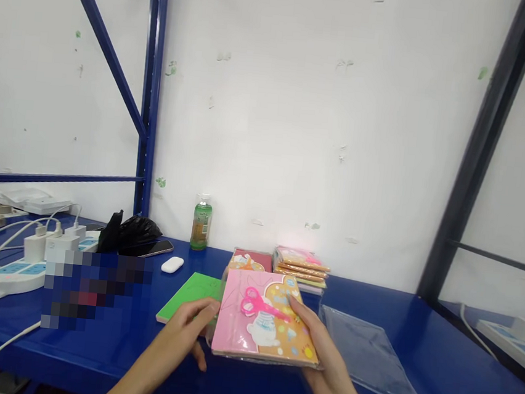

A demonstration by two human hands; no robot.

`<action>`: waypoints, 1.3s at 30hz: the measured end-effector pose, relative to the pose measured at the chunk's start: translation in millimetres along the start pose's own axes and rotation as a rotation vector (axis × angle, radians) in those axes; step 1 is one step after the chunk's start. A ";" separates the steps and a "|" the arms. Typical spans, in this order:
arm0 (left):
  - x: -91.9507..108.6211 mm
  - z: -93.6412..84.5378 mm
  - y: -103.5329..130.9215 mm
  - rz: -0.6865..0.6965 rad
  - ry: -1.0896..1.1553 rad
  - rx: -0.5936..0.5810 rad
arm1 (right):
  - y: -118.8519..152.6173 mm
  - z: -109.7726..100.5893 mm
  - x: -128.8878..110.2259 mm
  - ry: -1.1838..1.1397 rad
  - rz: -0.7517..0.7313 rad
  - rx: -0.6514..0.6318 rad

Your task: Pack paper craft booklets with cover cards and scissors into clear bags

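A pink and orange booklet pack (240,334) in a clear wrapper, with pink scissors (255,301) on its front, is held up over the blue table. My right hand (322,351) grips its right side, thumb on the front and fingers behind. At the pack's left edge is my left hand (194,323), its thumb near the wrapper and its fingers curved apart, one pointing down. Behind my left hand lies a green pad (190,295). Farther back are a red-backed pack (251,260) and a stack of similar packs (302,266).
A clear plastic sleeve (373,350) lies on the blue table (113,344) to the right. Toward the back left are a green bottle (201,223), white case (172,265), phone (150,249), black bag (133,232) and power strip (16,275) with cables.
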State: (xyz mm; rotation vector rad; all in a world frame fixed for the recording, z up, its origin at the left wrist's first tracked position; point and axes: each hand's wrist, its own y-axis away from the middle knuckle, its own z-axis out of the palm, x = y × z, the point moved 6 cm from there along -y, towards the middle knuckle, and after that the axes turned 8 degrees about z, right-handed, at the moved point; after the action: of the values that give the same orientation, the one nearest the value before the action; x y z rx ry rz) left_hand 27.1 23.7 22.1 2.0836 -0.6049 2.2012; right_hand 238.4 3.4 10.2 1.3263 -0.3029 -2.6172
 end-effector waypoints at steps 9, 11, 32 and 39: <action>-10.1 9.6 7.1 -0.216 0.238 -0.022 | -3.7 -9.3 -12.1 0.257 -0.118 0.014; -10.8 -0.8 7.9 -0.246 0.252 0.053 | -2.2 -16.7 -26.3 0.345 -0.204 0.023; -7.7 -13.1 -0.1 -0.277 0.273 0.001 | 45.4 -104.4 -118.0 1.230 -0.719 1.015; 4.0 -16.9 4.5 -0.239 0.303 -0.027 | 16.1 -14.3 -39.9 1.123 -0.344 0.253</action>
State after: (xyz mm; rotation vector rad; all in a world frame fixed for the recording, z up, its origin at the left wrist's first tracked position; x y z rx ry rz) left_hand 9.4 23.9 24.7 1.6601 -0.3383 2.2848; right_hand 274.4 -3.0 37.0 2.8285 -0.2182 -1.6218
